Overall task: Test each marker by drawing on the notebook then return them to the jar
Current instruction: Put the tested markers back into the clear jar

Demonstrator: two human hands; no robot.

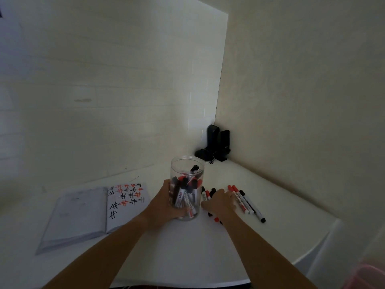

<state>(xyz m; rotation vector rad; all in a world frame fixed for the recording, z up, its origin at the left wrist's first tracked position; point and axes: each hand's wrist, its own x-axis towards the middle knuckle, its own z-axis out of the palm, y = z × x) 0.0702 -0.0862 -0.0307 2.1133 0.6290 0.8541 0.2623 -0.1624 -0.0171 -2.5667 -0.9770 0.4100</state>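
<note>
A clear plastic jar stands upright on the white table, holding several red and black markers. My left hand grips the jar low on its left side. My right hand lies over a bunch of loose markers just right of the jar, fingers curled around them; red and black ends stick out at both sides of the hand. Three more markers lie side by side further right. The open notebook lies to the left, its right page covered in red and black hash marks.
The white table sits in a wall corner and ends at a rounded front-right edge. Black devices with a cable stand in the far corner. Something pink shows at the bottom right.
</note>
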